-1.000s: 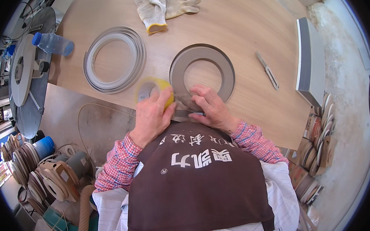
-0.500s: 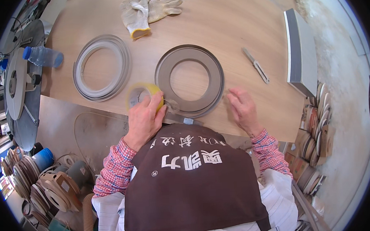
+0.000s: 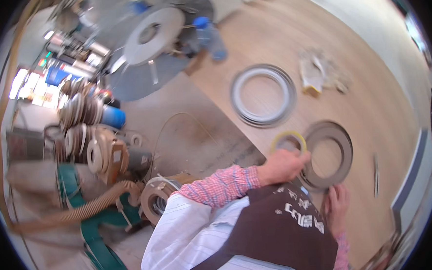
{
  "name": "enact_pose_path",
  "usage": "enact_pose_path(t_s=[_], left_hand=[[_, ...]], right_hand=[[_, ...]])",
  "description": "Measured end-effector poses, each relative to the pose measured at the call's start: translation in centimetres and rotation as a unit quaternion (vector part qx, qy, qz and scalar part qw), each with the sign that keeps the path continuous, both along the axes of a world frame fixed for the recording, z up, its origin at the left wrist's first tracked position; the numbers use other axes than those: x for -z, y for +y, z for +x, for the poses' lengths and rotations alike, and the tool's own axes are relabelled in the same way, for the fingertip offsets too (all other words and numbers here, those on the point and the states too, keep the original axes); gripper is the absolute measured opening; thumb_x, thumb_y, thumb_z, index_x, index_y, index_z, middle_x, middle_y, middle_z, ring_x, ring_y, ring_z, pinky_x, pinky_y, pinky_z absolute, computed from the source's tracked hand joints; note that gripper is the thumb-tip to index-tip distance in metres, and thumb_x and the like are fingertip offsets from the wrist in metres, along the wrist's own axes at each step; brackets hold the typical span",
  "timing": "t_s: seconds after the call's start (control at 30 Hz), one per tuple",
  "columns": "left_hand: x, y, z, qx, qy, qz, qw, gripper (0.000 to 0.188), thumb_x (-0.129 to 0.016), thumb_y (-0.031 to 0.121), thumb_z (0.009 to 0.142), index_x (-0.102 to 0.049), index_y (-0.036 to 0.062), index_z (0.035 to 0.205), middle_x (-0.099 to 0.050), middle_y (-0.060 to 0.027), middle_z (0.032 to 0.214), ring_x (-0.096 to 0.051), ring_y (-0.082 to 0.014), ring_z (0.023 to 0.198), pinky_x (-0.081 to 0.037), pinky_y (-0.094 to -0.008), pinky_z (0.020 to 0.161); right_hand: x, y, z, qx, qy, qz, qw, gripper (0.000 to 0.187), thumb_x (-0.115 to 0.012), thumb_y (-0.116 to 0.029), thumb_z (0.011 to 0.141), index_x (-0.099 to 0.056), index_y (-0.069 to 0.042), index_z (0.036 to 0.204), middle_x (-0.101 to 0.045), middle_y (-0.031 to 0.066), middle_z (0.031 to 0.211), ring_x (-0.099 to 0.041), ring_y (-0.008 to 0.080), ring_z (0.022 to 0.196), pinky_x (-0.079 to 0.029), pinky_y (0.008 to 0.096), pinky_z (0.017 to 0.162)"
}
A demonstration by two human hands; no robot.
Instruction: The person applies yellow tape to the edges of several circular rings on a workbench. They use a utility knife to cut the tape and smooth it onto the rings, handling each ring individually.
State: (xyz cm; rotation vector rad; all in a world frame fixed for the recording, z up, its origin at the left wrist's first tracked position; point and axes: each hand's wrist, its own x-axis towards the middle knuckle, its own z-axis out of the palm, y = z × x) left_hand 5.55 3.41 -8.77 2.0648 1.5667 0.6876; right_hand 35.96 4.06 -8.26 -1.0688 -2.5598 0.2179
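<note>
My left hand (image 3: pixel 287 164) is closed on a roll of yellow-edged tape (image 3: pixel 295 134), gripping its near side at the table edge. Right beside the roll lies a flat brown coil of edge banding (image 3: pixel 345 147). Next to that coil's near rim is my right hand (image 3: pixel 337 202), its fingers stretched toward the rim and slightly blurred; nothing shows in them. Whether they touch the coil I cannot tell. Farther back on the table rests a grey-white coil of banding (image 3: pixel 237 98). A thin utility knife (image 3: pixel 376 175) lies right of the brown coil.
White work gloves (image 3: pixel 318 73) and a blue-capped bottle (image 3: pixel 212 40) sit on the wooden table (image 3: pixel 269 39). A pale box (image 3: pixel 411 173) stands at its right edge. To the left are a large reel (image 3: pixel 169 32), stacked coils (image 3: pixel 80 113) and a ribbed hose (image 3: pixel 95 208).
The view has swung left, so the table now appears tilted and to the right, with more of the floor showing. The tape roll stays in my left hand; my right hand remains near the brown coil.
</note>
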Motion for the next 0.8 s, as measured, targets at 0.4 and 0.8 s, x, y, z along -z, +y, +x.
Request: enact_pose_path(t_s=[0.4, 0.8], left_hand=[[0.6, 0.3, 0.0, -0.037, -0.061, -0.004, 0.997, 0.026, -0.063, 0.019, 0.092, -0.058, 0.0075, 0.115, -0.068, -0.0163, 0.087, -0.069, -0.0389, 0.076, -0.053, -0.0504, 0.062], [-1.1, -0.3, -3.3, -0.058, -0.059, 0.067, 0.994, 0.041, -0.072, 0.012, 0.088, -0.064, 0.0082, 0.128, -0.067, -0.0177, 0.093, -0.068, -0.037, 0.077, -0.053, -0.045, 0.065]], right_hand=[[-0.5, 1.9, -1.2, -0.065, 0.001, 0.021, 0.998, 0.016, -0.072, -0.005, 0.08, -0.07, -0.004, 0.096, -0.064, 0.0156, 0.118, -0.059, 0.0379, 0.122, -0.045, 0.0497, 0.102], [-0.3, 3.1, -8.2, -0.14, 0.056, -0.029, 0.988, 0.015, -0.065, -0.012, 0.078, -0.061, -0.003, 0.089, -0.061, 0.0137, 0.122, -0.057, 0.0333, 0.122, -0.047, 0.0476, 0.1]])
